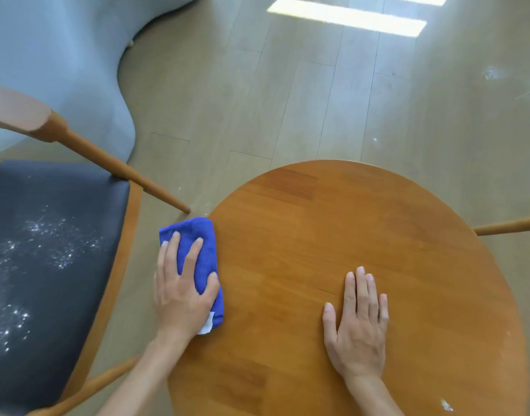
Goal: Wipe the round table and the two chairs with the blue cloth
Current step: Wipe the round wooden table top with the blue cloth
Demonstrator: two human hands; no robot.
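Far left I've got a wooden chair (77,235) w/ a dark padded seat (47,250); white powdery specks (47,244) are scattered over the seat, heaviest mid and lower left. Its curved wooden backrest (17,112) shows at upper left, w/ a leg (122,169) slanting down twd the table edge. Behind the chair is a pale blue-grey upholstered piece (62,61), prob. a sofa, can't tell for sure.

Next, my left hand (182,289) lies palm down on the blue cloth (203,253), fingers spread wide over it and thumb pressed along its right side. The cloth is folded, sits at the left edge of the round table (347,220), partly hanging past the rim; a white tag (206,325) pokes out at its near end.

Mid-right, my right hand (358,322) rests flat on the tabletop, fingers straight and close together, thumb out to the side, holding nothing. It's well apart from the cloth.

Few white specks (446,405) near the table's right rim. A second wooden chair part (509,225) sticks out from behind the table at far right. Wood plank floor (287,85) beyond, w/ bright light patches (344,15) at top.
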